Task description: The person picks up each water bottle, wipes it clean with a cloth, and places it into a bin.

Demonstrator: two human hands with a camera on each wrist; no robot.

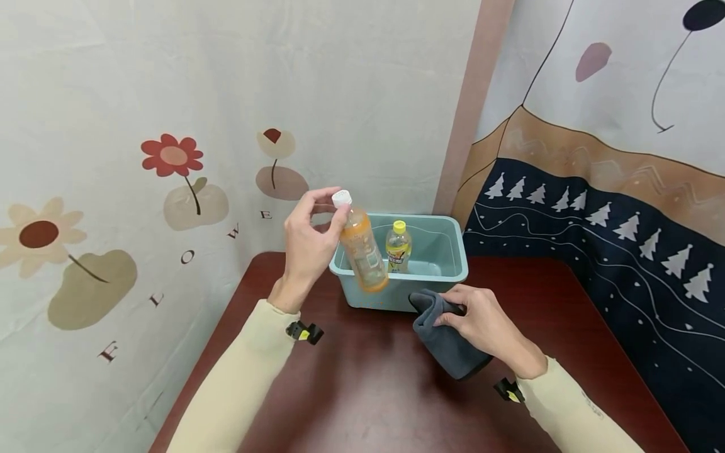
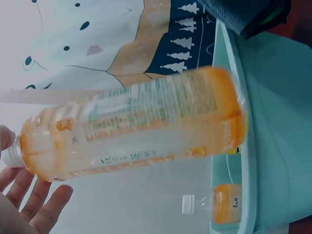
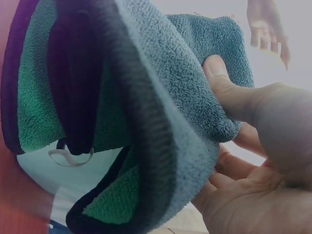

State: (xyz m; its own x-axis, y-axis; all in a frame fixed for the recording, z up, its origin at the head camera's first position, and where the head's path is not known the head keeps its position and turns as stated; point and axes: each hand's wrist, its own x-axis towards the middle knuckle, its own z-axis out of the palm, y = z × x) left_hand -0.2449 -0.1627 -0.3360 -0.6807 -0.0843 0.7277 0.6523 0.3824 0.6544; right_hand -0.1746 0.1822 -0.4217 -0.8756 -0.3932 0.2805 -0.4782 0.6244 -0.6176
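My left hand (image 1: 308,244) pinches a clear plastic bottle (image 1: 364,251) at its white cap and neck. The bottle hangs tilted in front of the teal plastic basin (image 1: 460,255), its orange-printed label facing the camera in the left wrist view. Lower right, my right hand (image 1: 488,319) grips a folded grey cloth (image 1: 447,345) between thumb and fingers, above the table near the basin's front wall. In the right wrist view the cloth (image 3: 180,73) shows a dark edging and a greenish inner side. Inside the basin stands a small yellow-capped bottle (image 1: 399,248).
Another bottle (image 2: 226,202), white-capped with an orange label, shows in the basin in the left wrist view. The basin sits at the far end of a dark red table (image 1: 351,390). Printed curtains (image 1: 362,94) hang behind the table and along its right side.
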